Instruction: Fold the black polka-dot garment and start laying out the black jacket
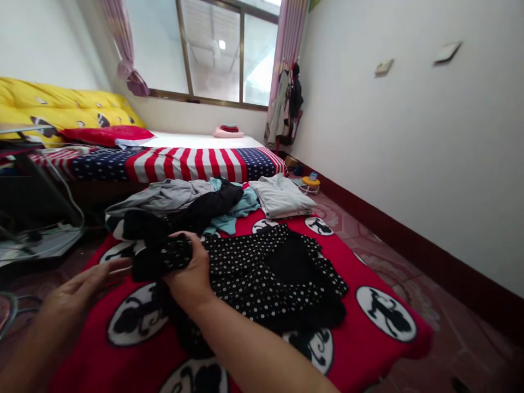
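Note:
A black garment with white dots (pixel 241 273) lies spread on a red cloth (pixel 368 349) printed with white ovals. My right hand (pixel 192 275) is closed around a bunched part of this garment at its left end, lifting it a little. To the left, my left hand (pixel 84 286) has its fingers stretched out. Its fingertips are beside the bunched black fabric; whether they touch it I cannot tell. A plain black patch of cloth shows on the right half of the garment.
Behind it lie a heap of grey clothes (pixel 167 196), a black piece (pixel 216 202), a light-blue piece (pixel 245 204) and a folded pale garment (pixel 282 196). Farther back stands a bed with a striped, starred cover (pixel 184 165). A yellow stool (pixel 311 182) stands by the wall.

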`<state>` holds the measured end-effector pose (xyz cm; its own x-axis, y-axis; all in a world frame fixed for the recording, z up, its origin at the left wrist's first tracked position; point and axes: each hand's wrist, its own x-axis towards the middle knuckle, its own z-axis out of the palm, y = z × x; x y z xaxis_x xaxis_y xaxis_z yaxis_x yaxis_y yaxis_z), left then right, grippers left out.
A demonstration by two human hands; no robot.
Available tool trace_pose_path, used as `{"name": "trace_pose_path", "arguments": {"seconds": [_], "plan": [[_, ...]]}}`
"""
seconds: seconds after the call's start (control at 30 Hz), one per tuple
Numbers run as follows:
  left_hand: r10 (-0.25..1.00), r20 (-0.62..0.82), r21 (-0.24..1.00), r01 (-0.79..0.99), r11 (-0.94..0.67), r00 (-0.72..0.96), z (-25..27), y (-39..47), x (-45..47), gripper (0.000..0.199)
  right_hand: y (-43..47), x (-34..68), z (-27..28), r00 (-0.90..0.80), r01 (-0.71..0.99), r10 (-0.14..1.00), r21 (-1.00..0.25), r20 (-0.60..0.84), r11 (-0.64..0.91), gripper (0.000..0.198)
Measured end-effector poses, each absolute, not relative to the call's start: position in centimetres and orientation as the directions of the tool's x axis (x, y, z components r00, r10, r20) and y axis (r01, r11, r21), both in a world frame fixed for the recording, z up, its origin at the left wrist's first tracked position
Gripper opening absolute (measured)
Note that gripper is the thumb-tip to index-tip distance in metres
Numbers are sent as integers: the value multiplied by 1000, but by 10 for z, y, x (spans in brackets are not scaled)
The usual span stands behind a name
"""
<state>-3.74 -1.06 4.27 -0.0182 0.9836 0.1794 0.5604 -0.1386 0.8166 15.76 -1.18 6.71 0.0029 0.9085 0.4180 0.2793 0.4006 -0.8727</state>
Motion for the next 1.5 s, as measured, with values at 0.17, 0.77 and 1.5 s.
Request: {"name": "trace_pose_path", "arguments": {"seconds": [0.17, 0.77, 1.5], "plan": [[967, 256, 932, 268, -246, -2, 70, -23, 75, 42, -23, 260, 87, 459, 82, 820, -936, 341, 343, 47], [758, 315, 198, 741, -642, 572, 0, -15, 274, 53, -113, 447, 24, 262, 894, 717, -442, 645, 71, 33], [721, 370, 266, 676, -687, 586, 4, -27, 270, 57, 34, 483, 29, 321, 911, 876, -370, 359, -182, 21]]}}
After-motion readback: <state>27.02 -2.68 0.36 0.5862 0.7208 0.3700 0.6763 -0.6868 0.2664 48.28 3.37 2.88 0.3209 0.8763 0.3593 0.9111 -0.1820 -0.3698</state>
